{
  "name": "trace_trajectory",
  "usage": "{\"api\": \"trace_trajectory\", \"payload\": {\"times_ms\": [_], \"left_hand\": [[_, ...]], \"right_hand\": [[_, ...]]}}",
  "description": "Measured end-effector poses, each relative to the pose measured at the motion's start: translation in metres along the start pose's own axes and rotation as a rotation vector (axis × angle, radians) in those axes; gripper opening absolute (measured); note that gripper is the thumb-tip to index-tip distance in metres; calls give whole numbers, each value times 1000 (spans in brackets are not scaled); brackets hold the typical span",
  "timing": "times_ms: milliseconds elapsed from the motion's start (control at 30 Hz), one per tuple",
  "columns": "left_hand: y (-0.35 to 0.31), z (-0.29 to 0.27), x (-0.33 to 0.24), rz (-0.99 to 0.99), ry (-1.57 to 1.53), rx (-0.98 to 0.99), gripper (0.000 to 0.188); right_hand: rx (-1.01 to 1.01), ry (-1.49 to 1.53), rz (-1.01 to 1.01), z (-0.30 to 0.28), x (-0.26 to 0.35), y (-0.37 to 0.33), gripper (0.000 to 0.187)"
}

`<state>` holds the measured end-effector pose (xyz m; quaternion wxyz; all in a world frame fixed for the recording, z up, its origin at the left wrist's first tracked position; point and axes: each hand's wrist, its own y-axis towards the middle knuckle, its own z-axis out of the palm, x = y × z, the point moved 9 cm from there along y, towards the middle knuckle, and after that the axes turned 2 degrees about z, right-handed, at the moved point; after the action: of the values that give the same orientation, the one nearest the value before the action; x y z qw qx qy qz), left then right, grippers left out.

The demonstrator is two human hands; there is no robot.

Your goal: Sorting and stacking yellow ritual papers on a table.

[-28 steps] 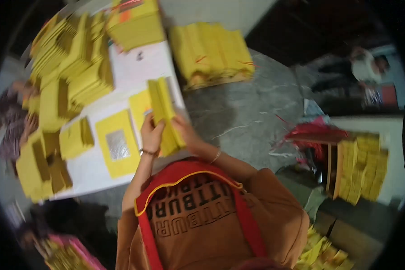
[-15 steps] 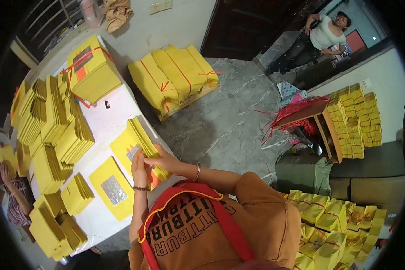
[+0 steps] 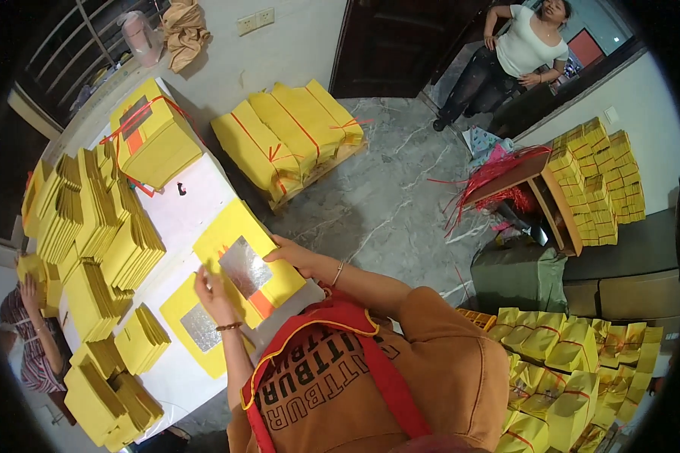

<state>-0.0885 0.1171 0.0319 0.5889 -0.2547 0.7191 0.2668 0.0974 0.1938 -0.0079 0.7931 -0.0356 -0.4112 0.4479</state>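
A stack of yellow paper sheets (image 3: 279,283) with a silver foil rectangle and an orange-red band lies in front of me near the table's right edge. My right hand (image 3: 295,257) grips its right side, the thumb near the foil and the other fingers hidden by the paper. Over the stack's left edge, my left hand (image 3: 215,296) is raised with its fingers apart and slightly blurred, holding nothing that I can see. Partly beneath that hand and wrist, a second yellow sheet with a silver square (image 3: 202,328) lies flat on the white table (image 3: 196,215).
Folded yellow paper piles (image 3: 98,298) crowd the table's left side. A red-tied yellow block (image 3: 155,143) stands at its far end. More tied bundles (image 3: 291,136) sit on the floor. At far left another person's hand (image 3: 29,291) handles yellow paper; a person (image 3: 529,45) stands in the doorway.
The stack now lies flatter, its foil face in full view. My left hand has come away to the left, and my right hand has shifted to the stack's right side. The doorway person is nearer.
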Motion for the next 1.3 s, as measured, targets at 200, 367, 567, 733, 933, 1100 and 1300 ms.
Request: {"api": "trace_trajectory", "payload": {"times_ms": [200,367,567,733,933,1100,1300], "left_hand": [[-6,-9,31,-553,-620,190,57],[-14,7,11,-543,-746,324,73],[-24,5,-3,-549,-1106,425,74],[-30,-10,24,-491,-735,401,54],[-22,21,-39,-396,-561,464,56],[-17,25,-63,-177,-312,493,58],[-22,33,-82,-89,-191,465,61]], "right_hand": [[121,107,-50,51,38,-18,55],[222,189,-54,81,57,-32,58],[173,33,-65,63,48,-33,66],[115,-15,-93,37,17,-17,62],[81,-31,-150,21,33,-35,49],[50,35,-134,13,58,-25,43],[-115,-23,-182,2,50,-7,35]]}}
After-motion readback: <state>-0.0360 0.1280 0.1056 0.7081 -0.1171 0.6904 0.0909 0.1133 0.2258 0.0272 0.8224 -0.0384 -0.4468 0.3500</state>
